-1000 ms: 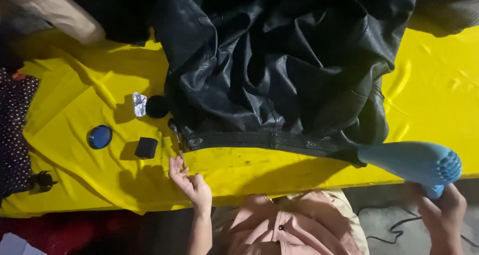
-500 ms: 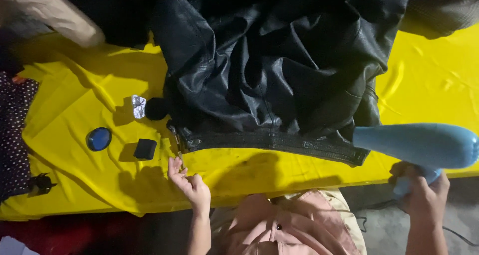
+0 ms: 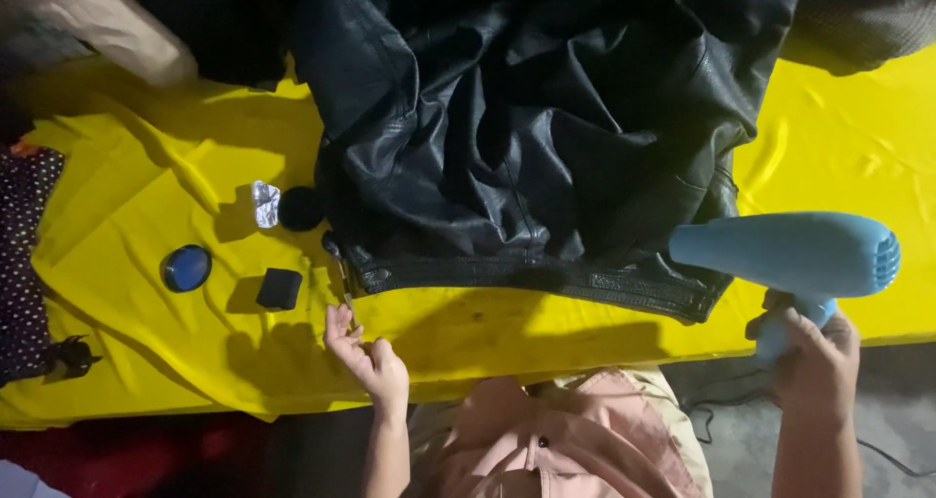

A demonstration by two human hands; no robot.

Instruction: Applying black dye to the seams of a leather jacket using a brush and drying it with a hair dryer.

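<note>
A black leather jacket (image 3: 526,137) lies spread over a table covered in yellow cloth (image 3: 146,167). My left hand (image 3: 366,357) is at the table's near edge, its fingertips pinched on the end of the jacket's zipper strip (image 3: 341,279) at the hem's left corner. My right hand (image 3: 814,357) grips the handle of a light blue hair dryer (image 3: 790,254). The dryer lies level, its nozzle pointing left and almost touching the jacket's hem at the right corner.
Left of the jacket on the yellow cloth lie a crumpled foil piece (image 3: 265,204), a round black lid (image 3: 300,209), a small black block (image 3: 279,288) and a round blue tin (image 3: 186,268). A dark dotted fabric (image 3: 24,254) hangs at the far left. A cable (image 3: 721,405) runs over the floor.
My right hand has lifted the hair dryer up and to the left, so its nozzle now reaches the jacket's hem. My left hand has stayed at the zipper end.
</note>
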